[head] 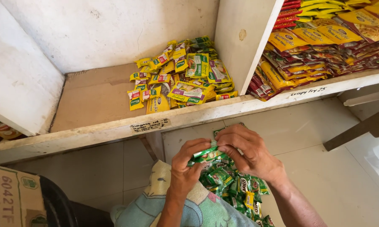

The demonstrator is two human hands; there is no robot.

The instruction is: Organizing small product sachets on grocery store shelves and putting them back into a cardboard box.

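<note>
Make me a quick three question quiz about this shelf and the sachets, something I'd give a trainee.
1. True or false: the left hand and the right hand both grip the strip of green sachets.
2. Where does the heap of yellow and green seasoning sachets lie in its shelf compartment? A) left side B) right side, against the white divider C) spread across the whole floor
3. Fill in: the pile of green sachets below the hands rests on a ______ cloth.

Key: 1 true; 2 B; 3 patterned.
</note>
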